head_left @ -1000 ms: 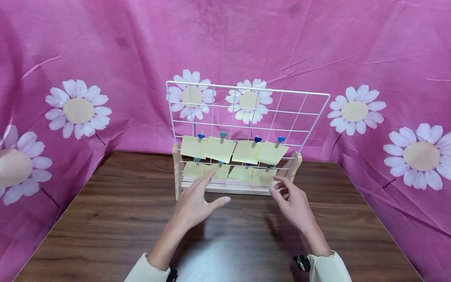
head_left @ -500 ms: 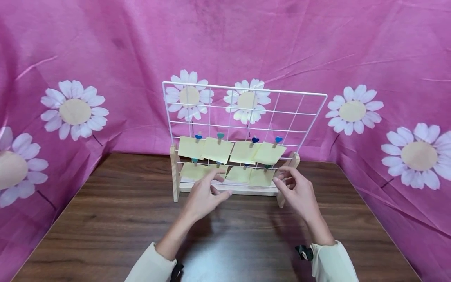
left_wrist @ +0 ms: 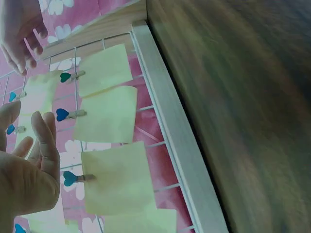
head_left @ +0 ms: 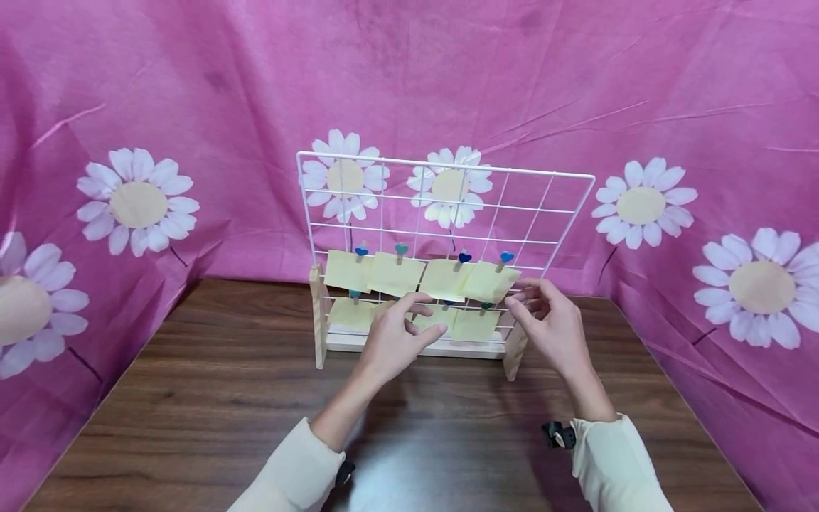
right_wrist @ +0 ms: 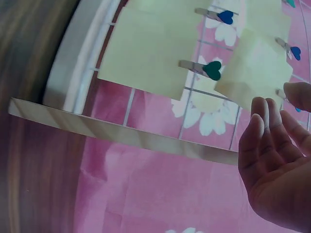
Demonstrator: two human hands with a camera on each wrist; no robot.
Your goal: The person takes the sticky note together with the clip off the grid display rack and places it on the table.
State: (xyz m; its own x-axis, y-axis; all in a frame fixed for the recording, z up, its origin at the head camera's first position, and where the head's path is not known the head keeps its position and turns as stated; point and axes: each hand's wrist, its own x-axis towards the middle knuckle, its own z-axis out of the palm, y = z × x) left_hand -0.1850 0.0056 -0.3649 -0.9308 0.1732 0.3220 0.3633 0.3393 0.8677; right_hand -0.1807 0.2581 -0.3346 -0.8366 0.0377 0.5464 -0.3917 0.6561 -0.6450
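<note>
Two rows of yellow sticky notes hang on a white wire grid (head_left: 505,231), each fixed by a small wooden clip with a blue or green heart. My left hand (head_left: 395,345) hovers before the lower row with thumb and fingers apart, holding nothing; it hides part of the middle notes. My right hand (head_left: 553,327) is raised by the rightmost upper note (head_left: 489,281), fingertips close to its lower right corner. In the right wrist view, the fingers of that hand bend gently beside this note (right_wrist: 257,68), the thumb apart from them. A green heart clip (right_wrist: 212,71) pins the lower right note.
A wooden stand (head_left: 317,320) carries the grid on a dark wood table (head_left: 211,398). Behind and around hangs a pink cloth (head_left: 256,92) printed with large white daisies. A black band (head_left: 559,435) circles the right wrist at the sleeve.
My left hand has moved right and a little up across the lower notes. My right hand has risen from the lower right note to the upper right one. Notes and clips look unchanged.
</note>
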